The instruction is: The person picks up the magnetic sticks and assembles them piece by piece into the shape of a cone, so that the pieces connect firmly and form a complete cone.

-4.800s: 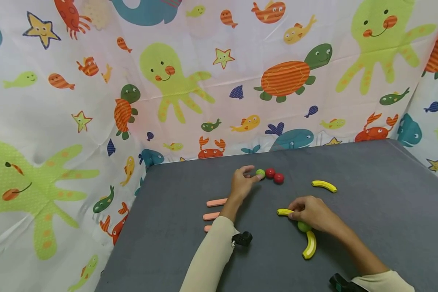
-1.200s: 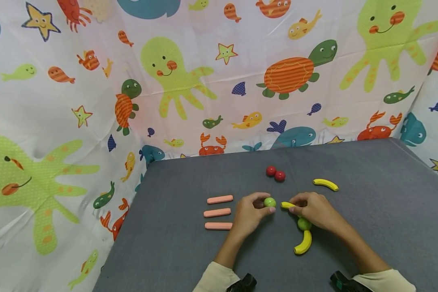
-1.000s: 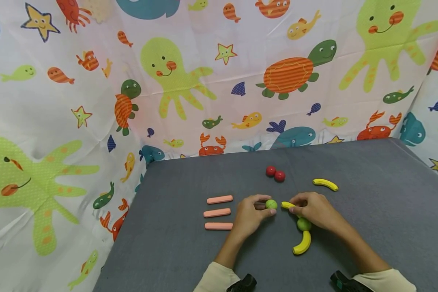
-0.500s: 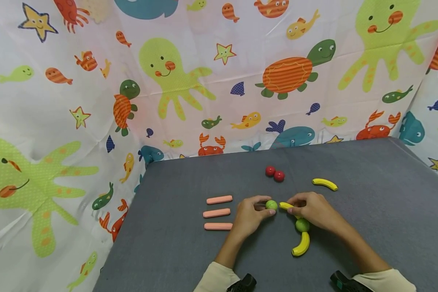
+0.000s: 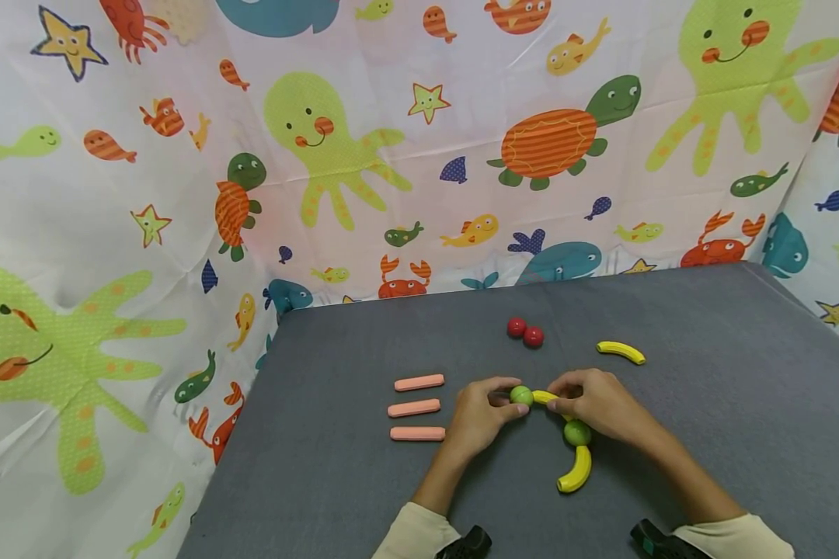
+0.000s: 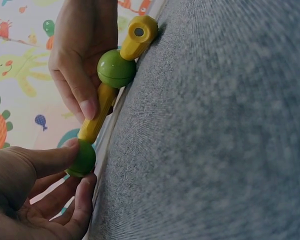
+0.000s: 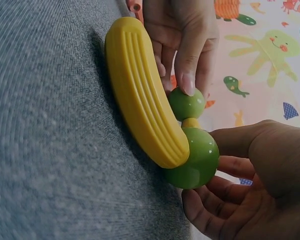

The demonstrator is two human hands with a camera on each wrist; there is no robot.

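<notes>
Left hand [image 5: 481,415]: pinches green ball [image 5: 521,395] against end of yellow curved piece [image 5: 547,398]. Right hand [image 5: 597,404]: pinches that piece; second green ball [image 5: 576,432] and second curved piece [image 5: 575,471] joined nearer the person. Three pink bars [image 5: 418,407] just left of left hand. Red balls [image 5: 524,331], loose curved piece [image 5: 621,352] beyond. Grey desk [image 5: 741,404] open rightward.

Green ball [image 5: 521,395], yellow banana [image 5: 575,470]
</notes>
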